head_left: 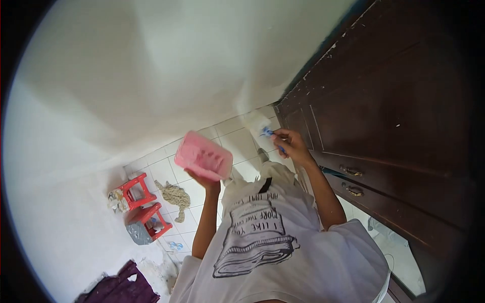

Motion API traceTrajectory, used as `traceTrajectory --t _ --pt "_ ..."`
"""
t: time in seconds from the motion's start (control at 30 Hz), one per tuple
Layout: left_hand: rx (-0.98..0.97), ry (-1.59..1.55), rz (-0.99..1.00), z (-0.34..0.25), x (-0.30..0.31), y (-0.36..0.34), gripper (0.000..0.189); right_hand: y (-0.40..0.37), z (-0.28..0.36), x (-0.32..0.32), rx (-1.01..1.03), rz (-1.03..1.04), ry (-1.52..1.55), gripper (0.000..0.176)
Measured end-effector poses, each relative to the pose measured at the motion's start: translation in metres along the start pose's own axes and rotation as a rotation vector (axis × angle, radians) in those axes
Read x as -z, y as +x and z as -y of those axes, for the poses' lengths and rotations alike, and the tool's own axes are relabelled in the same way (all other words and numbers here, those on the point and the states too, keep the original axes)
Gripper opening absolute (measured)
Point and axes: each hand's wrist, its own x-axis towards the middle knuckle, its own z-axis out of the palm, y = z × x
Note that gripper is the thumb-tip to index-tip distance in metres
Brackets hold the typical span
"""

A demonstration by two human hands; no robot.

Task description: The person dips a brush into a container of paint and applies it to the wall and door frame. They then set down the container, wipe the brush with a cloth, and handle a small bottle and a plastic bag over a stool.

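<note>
My left hand point(206, 183) is closed on a pink plastic tub point(189, 151), gripping it from its near side and underneath. The tub is tilted, with darker pink patches showing in its middle. To the right, the fingers of my right hand point(294, 145) wrap around the blue handle of a paintbrush point(258, 122). Its pale, blurred head points away from me, toward the foot of the white wall point(192, 65). The tub and the brush are apart, both in front of my body.
Two red stools point(137, 191) lie at the left by the wall, near a crumpled, speckled cloth point(175, 197) on the tiled floor point(202, 136). A dark wooden door point(384, 101) with brass handles stands close on the right. Purple cloth point(124, 285) lies lower left.
</note>
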Motion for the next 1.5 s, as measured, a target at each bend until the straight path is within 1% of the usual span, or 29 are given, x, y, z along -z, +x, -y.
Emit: traceTrajectory --t 0.03,0.07,0.1,0.13,0.17,0.3,0.37,0.4,0.47,0.53,0.57,0.63,0.67,0.73,0.77,0.8,0.83,0.9,0.93,1.0,1.03,1.13,1.2,1.23,1.27,1.3,1.37,1.4,1.5 --pt "0.017 0.004 0.002 0.005 0.009 -0.006 0.088 0.007 -0.021 0.021 -0.047 -0.092 0.071 0.016" --pt "0.083 0.026 -0.008 0.012 0.019 -0.01 0.088 0.016 -0.038 0.042 -0.052 -0.107 0.072 0.016" --pt "0.145 0.05 -0.016 0.02 0.027 -0.014 0.087 0.028 -0.054 0.063 -0.043 -0.201 0.049 0.017" --pt "0.146 0.102 -0.008 0.027 0.028 -0.021 0.088 0.042 -0.072 0.083 -0.037 -0.294 0.028 0.019" --pt "0.213 0.062 -0.074 0.035 0.031 -0.026 0.087 0.063 -0.095 0.103 -0.044 -0.355 0.105 0.022" --pt "0.263 0.071 -0.129 0.063 0.048 -0.05 0.087 0.149 -0.142 0.166 -0.086 -0.436 0.044 0.022" --pt "0.266 0.079 -0.154 0.073 0.06 -0.061 0.088 0.202 -0.186 0.182 -0.039 -0.599 -0.334 0.027" --pt "0.244 0.136 -0.181 0.075 0.061 -0.068 0.088 0.222 -0.205 0.187 -0.053 -0.598 -0.322 0.027" --pt "0.232 0.208 -0.208 0.08 0.055 -0.075 0.087 0.255 -0.238 0.196 -0.03 -0.729 -0.564 0.031" --pt "0.191 0.304 -0.193 0.086 0.046 -0.08 0.087 0.268 -0.233 0.195 -0.134 -0.84 -0.684 0.033" --pt "0.199 0.303 -0.199 0.089 0.049 -0.081 0.087 0.27 -0.218 0.196 -0.142 -0.839 -0.69 0.033" --pt "0.218 0.338 -0.232 0.095 0.059 -0.081 0.087 0.263 -0.168 0.195 0.069 -0.814 -0.644 0.033" --pt "0.235 0.326 -0.228 0.094 0.064 -0.082 0.087 0.247 -0.137 0.19 0.065 -0.825 -0.661 0.033" --pt "0.302 0.225 -0.215 0.092 0.074 -0.083 0.087 0.205 -0.069 0.169 0.137 -0.864 -0.544 0.033" --pt "0.305 0.155 -0.135 0.096 0.094 -0.081 0.088 0.183 -0.042 0.159 0.259 -0.936 -0.664 0.032" --pt "0.304 0.12 -0.134 0.098 0.09 -0.079 0.088 0.165 -0.02 0.147 0.39 -0.998 -0.779 0.031" --pt "0.291 0.14 -0.134 0.096 0.079 -0.079 0.088 0.15 0.0 0.138 0.409 -0.985 -0.802 0.031" --pt "0.254 0.165 -0.162 0.097 0.083 -0.081 0.087 0.125 0.018 0.122 0.426 -1.076 -0.708 0.025" --pt "0.255 0.157 -0.168 0.097 0.085 -0.086 0.087 0.127 0.01 0.122 0.427 -1.069 -0.717 0.025" --pt "0.239 0.132 -0.203 0.1 0.077 -0.084 0.089 0.156 -0.029 0.132 0.777 -1.164 -0.742 0.024" --pt "0.237 0.141 -0.21 0.103 0.084 -0.083 0.089 0.18 -0.056 0.139 0.768 -1.16 -0.736 0.024" --pt "0.251 0.124 -0.272 0.109 0.109 -0.087 0.09 0.24 -0.157 0.157 0.66 -1.077 -0.916 0.021" --pt "0.178 0.152 -0.316 0.116 0.114 -0.089 0.089 0.266 -0.221 0.174 0.629 -1.059 -0.923 0.02" --pt "0.178 0.164 -0.311 0.118 0.114 -0.089 0.089 0.275 -0.252 0.183 0.375 -0.948 -1.008 0.019" --pt "0.133 0.217 -0.333 0.119 0.112 -0.088 0.088 0.28 -0.258 0.185 0.128 -0.827 -1.075 0.019" --pt "0.085 0.265 -0.357 0.119 0.112 -0.087 0.087 0.284 -0.259 0.189 0.133 -0.831 -1.066 0.019" --pt "0.096 0.251 -0.353 0.12 0.123 -0.085 0.085 0.286 -0.25 0.199 0.029 -0.827 -0.937 0.018" --pt "0.121 0.22 -0.341 0.12 0.126 -0.084 0.084 0.275 -0.227 0.197 0.034 -0.833 -0.95 0.018" --pt "0.214 0.117 -0.243 0.124 0.12 -0.077 0.084 0.22 -0.12 0.171 0.279 -0.95 -0.83 0.021"
